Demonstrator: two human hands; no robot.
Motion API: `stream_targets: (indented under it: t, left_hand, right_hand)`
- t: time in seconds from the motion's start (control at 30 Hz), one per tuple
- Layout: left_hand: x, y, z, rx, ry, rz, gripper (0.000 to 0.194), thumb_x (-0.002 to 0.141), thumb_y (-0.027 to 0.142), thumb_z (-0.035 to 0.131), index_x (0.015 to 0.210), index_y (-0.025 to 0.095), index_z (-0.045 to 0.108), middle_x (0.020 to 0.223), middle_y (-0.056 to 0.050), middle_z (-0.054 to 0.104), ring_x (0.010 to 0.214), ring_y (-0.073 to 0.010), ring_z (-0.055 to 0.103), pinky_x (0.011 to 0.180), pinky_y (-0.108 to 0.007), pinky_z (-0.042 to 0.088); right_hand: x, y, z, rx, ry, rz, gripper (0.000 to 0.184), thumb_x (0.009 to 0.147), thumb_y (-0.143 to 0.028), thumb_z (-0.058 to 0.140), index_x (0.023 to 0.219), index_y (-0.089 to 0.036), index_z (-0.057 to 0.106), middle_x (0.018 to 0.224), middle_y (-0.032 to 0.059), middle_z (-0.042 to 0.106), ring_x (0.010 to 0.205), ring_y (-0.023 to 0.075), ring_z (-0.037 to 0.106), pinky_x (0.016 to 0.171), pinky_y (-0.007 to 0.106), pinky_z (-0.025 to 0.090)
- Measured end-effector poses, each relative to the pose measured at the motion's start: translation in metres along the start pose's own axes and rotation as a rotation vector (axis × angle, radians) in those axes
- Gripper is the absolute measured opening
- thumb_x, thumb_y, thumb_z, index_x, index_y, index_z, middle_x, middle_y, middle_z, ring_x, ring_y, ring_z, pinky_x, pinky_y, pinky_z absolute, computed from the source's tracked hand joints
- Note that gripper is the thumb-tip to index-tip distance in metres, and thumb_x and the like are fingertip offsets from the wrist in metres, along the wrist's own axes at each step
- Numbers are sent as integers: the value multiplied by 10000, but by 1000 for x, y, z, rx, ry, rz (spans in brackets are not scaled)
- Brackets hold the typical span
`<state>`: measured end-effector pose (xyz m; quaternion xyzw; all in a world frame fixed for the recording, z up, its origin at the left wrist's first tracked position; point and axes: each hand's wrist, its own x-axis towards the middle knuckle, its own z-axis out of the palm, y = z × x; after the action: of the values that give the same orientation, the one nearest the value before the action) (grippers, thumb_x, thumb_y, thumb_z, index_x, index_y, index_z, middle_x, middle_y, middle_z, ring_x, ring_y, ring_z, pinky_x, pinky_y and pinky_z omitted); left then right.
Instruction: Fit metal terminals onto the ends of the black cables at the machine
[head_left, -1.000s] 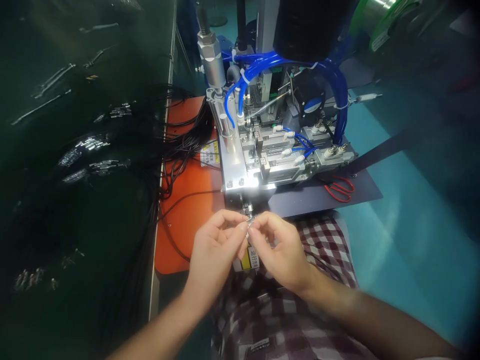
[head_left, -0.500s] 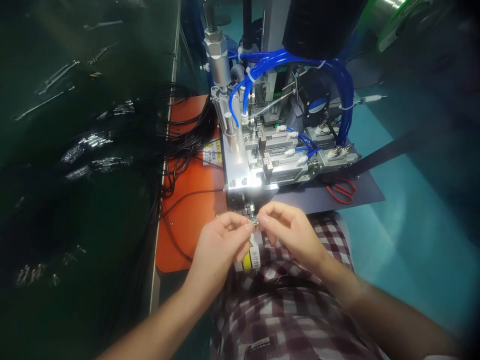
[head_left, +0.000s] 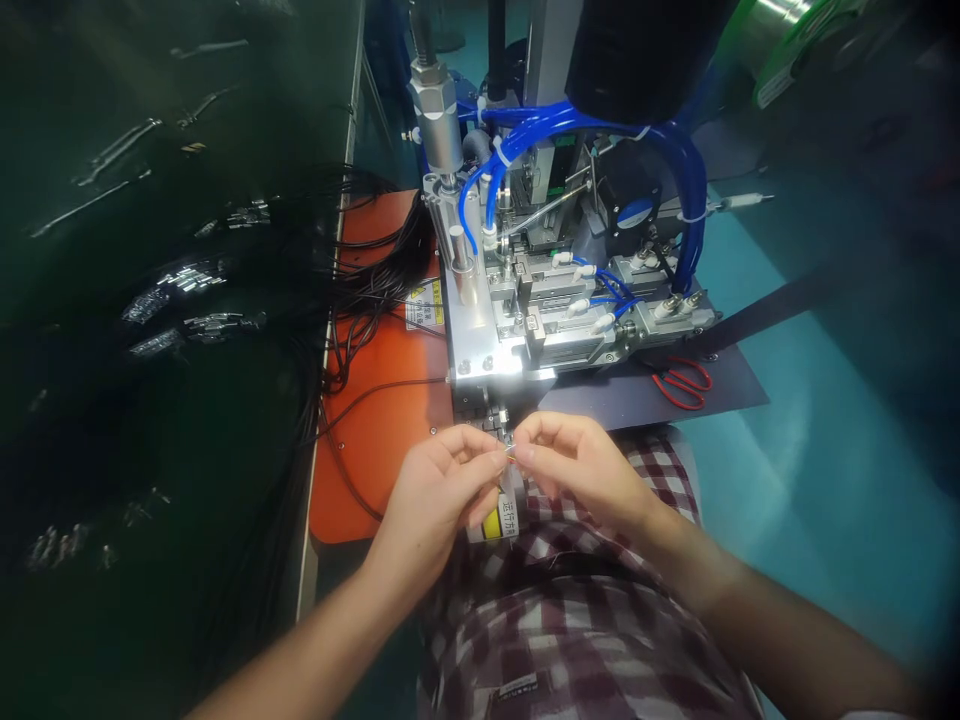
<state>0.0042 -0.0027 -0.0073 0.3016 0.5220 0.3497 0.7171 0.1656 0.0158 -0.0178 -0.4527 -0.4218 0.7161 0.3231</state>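
Observation:
Between my hands are the thin coloured wires point(head_left: 511, 456) of a cable end, with whitish, yellow and red tints showing. My left hand point(head_left: 442, 485) is closed, thumb and forefinger pinching the wires from the left. From the right, the fingertips of my right hand point(head_left: 574, 460) pinch the same wires; the exact tips are hidden by the fingers. Both hands are just in front of the metal machine point(head_left: 487, 345), above a yellow and white label point(head_left: 501, 518) and my checked clothing.
An orange plate point(head_left: 386, 410) carries black cables point(head_left: 375, 270) on the left. Blue air tubes point(head_left: 585, 115) arch over the machine. Red-handled pliers point(head_left: 684, 384) lie on the dark plate point(head_left: 600, 400) at right. On the dark table at far left lie bundled cable ends point(head_left: 191, 280).
The fingertips of my right hand have shifted slightly on the wires, and yellow and red strands now show between the hands. My left hand stays nearly in place.

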Motion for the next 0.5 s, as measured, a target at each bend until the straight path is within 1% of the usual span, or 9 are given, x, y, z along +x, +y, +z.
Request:
stream_targets:
  t: [0.07,0.2,0.37,0.5]
  left_hand:
    - [0,-1,0,17,-4,3,167,803,280,654,737,149,574,427,76,421,380,-34,299,459,-205,209]
    - [0,0,0,19,-7,-2,175,789,275,664,719,147,566,440,73,427,374,-27,295,448,-200,198]
    - [0,2,0,12,-21,-2,159,792,263,657,723,146,573,456,67,449,371,-22,300,447,-196,210]
    - [0,2,0,-8,-18,-3,154,792,253,655,720,145,571,451,68,446,367,-19,304,441,-191,207]
  right_hand:
    - [0,-2,-1,-7,-7,-5,196,785,-318,666,695,-169,576,488,-76,475,395,53,379,395,194,306]
    - [2,-1,-3,6,-8,-67,192,774,-329,670,719,-163,591,489,-71,483,407,59,397,399,195,316]
    - [4,5,-5,51,-44,-56,198,783,-335,670,725,-163,592,476,-78,468,392,52,372,390,192,289]
    - [2,6,-4,49,-47,-73,192,787,-327,674,734,-158,599,484,-74,468,406,54,383,397,191,293]
